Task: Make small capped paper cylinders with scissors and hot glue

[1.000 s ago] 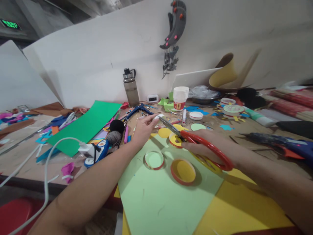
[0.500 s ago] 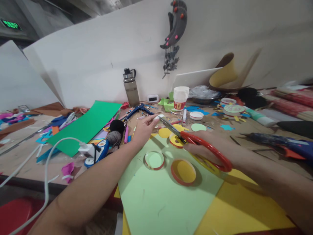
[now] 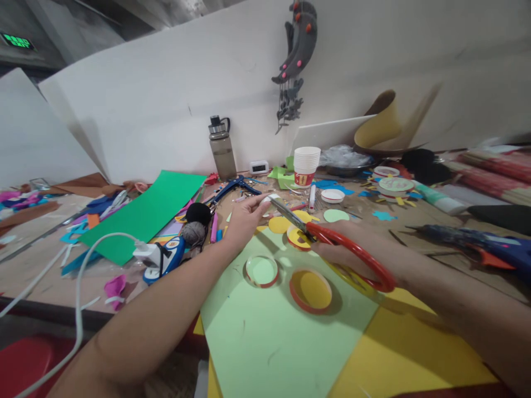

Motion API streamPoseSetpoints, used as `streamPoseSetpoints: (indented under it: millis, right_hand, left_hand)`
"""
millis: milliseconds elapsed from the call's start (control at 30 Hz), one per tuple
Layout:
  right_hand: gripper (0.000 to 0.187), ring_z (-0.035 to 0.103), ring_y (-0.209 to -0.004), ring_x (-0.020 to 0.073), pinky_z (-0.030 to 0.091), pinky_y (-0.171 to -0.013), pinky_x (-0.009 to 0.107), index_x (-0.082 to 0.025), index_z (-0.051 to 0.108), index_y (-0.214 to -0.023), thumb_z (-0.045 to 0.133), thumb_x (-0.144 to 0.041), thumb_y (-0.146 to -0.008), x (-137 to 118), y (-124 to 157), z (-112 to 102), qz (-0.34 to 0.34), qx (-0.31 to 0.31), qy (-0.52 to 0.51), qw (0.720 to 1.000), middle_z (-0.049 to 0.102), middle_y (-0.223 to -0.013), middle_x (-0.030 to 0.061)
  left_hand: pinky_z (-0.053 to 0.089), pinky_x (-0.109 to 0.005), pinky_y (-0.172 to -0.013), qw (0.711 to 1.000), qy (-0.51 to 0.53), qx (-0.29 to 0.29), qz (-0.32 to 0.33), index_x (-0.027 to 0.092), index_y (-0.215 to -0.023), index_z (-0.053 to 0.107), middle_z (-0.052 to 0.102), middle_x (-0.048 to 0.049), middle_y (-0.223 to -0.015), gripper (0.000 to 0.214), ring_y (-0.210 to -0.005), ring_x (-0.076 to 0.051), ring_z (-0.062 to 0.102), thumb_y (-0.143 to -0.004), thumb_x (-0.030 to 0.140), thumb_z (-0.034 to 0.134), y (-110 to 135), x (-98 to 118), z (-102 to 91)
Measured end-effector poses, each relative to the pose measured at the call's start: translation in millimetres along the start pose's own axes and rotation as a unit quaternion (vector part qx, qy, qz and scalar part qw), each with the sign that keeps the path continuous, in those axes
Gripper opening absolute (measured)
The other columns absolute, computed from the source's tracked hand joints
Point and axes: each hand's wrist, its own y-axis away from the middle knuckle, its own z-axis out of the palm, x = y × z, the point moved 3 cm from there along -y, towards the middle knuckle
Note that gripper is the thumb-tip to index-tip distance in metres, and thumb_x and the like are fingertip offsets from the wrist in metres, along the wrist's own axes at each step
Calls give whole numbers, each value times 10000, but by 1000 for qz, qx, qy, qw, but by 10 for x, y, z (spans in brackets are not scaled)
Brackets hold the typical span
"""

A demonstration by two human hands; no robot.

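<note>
My right hand (image 3: 352, 249) grips red-handled scissors (image 3: 332, 239) whose blades point up-left toward a small white piece (image 3: 272, 198). That piece is pinched between the fingertips of my left hand (image 3: 244, 218), held above the table. Below both hands lie a light green sheet (image 3: 269, 326) and a yellow sheet (image 3: 415, 348). Two round tape rolls (image 3: 261, 271) (image 3: 311, 289) rest on the green sheet, and a third ring (image 3: 297, 236) sits near the scissor blades.
A dark green sheet (image 3: 145, 213), a water bottle (image 3: 222, 147), stacked paper cups (image 3: 306, 165), a blue glue gun (image 3: 477, 240), a white cable (image 3: 78, 287) and several paper scraps crowd the table. White boards stand behind.
</note>
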Motion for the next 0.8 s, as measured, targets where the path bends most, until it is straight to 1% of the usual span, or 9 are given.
streamPoseSetpoints:
  millis: [100,233,300,400,533,667,800]
  right_hand:
    - [175,487,-534,141,326,-491,250,-225,460,-663,490,-322,-806,5,15,-3,-36,13,5,999,549,-599,-20]
    - [133,477,-538,128,342,-509,247,-222,486,-714,488,-305,-818,16,37,12,-78,19,3,997,568,-636,-27]
    - [114,467,-534,122,344,-506,242,-221,478,-728,479,-287,-821,20,43,21,-82,11,0,997,565,-645,-32]
    - [112,447,-521,114,332,-498,237,-220,468,-720,468,-271,-820,28,37,23,-85,5,6,996,554,-640,-39]
    - [114,451,-522,116,318,-507,241,-216,482,-714,463,-263,-816,55,15,23,-84,14,22,996,559,-637,-35]
    - [89,446,-521,115,316,-507,241,-215,506,-747,472,-264,-814,69,27,26,-82,11,18,996,568,-646,-35]
    - [82,459,-538,118,330,-512,240,-216,537,-804,474,-266,-821,72,64,14,-86,7,12,996,580,-674,-30]
  left_hand:
    - [613,-344,-786,1000,7,8,-11,206,-1100,737,729,-16,-963,468,-793,-157,696,-706,457,774,4,5,5]
    - [612,-316,-771,1000,7,9,-8,203,-1098,736,722,-30,-1074,466,-860,-174,699,-707,454,774,4,13,8]
    - [610,-302,-768,1000,0,7,0,204,-1096,736,719,-29,-1099,452,-878,-173,695,-719,450,766,2,15,8]
    - [610,-297,-752,1000,-2,5,2,202,-1104,731,719,-30,-1103,455,-825,-155,696,-726,454,758,1,11,7]
    - [611,-313,-744,1000,3,8,-3,197,-1106,728,725,-37,-1075,472,-765,-145,696,-715,459,765,-1,7,6]
    - [611,-316,-731,1000,13,12,-5,196,-1077,738,732,-39,-1043,476,-768,-158,703,-684,461,786,1,13,12]
    - [611,-297,-700,1000,11,16,-8,192,-1065,740,736,-33,-1020,491,-707,-137,694,-664,469,797,2,17,12]
